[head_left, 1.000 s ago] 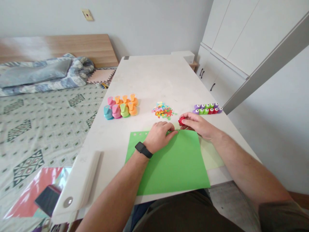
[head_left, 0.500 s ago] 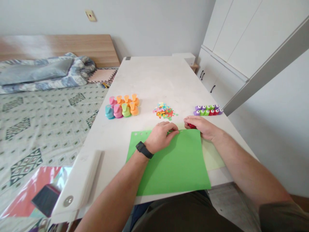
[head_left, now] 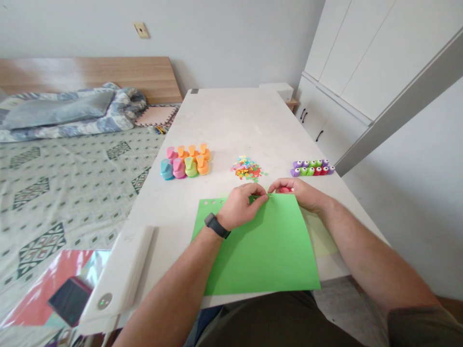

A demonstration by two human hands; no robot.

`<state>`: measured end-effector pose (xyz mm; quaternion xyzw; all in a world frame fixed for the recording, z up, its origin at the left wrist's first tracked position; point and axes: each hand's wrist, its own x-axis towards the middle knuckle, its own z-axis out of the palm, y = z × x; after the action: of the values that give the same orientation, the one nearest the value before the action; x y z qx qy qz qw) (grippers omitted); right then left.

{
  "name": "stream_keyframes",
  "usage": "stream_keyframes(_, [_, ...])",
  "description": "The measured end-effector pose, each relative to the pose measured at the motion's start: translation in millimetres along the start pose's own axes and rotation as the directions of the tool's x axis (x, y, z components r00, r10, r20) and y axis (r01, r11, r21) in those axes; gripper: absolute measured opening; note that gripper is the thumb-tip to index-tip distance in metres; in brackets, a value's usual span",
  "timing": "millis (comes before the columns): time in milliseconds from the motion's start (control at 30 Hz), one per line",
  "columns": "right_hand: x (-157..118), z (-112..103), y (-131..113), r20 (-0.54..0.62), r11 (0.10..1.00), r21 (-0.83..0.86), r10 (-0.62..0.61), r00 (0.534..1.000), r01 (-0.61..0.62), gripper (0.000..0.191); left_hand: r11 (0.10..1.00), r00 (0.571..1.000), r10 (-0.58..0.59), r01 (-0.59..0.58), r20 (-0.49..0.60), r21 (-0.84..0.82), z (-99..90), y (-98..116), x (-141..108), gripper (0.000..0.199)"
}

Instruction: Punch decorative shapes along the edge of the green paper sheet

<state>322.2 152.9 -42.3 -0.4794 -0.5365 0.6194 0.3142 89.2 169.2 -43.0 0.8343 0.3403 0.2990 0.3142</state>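
Hands at far edge of green paper sheet [head_left: 260,250], which lies across the near table end.
Inspection: left hand [head_left: 240,207] curled, fingertips gripping that edge; right hand [head_left: 300,193] closed around red craft punch [head_left: 285,190], just beyond the edge, nearer it.

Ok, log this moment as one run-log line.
left hand: at top edge of green paper sheet | right hand: holding red craft punch | nearby: paper confetti pile
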Motion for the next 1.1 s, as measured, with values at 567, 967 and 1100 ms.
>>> stream_keyframes(567, [4.5,4.4,6.9,0.001,0.998,-0.017,-0.069,0.998,0.069,0.029,1.0,1.0,-0.002,0.002,-0.008,-0.017,1.9,-0.6,-0.7,0.016])
stream_keyframes(967, [4.7,3.5,4.7,-0.022,0.991,-0.095,-0.094,0.995,0.092,0.028,1.0,1.0,0.012,-0.012,-0.005,-0.019,2.5,-0.3,-0.9,0.016])
stream_keyframes(1100, [4.0,3.6,2.5,-0.032,0.98,-0.163,-0.124,0.992,0.117,0.026,1.0,1.0,0.012,-0.012,-0.005,-0.016,2.4,0.7,-0.6,0.016])
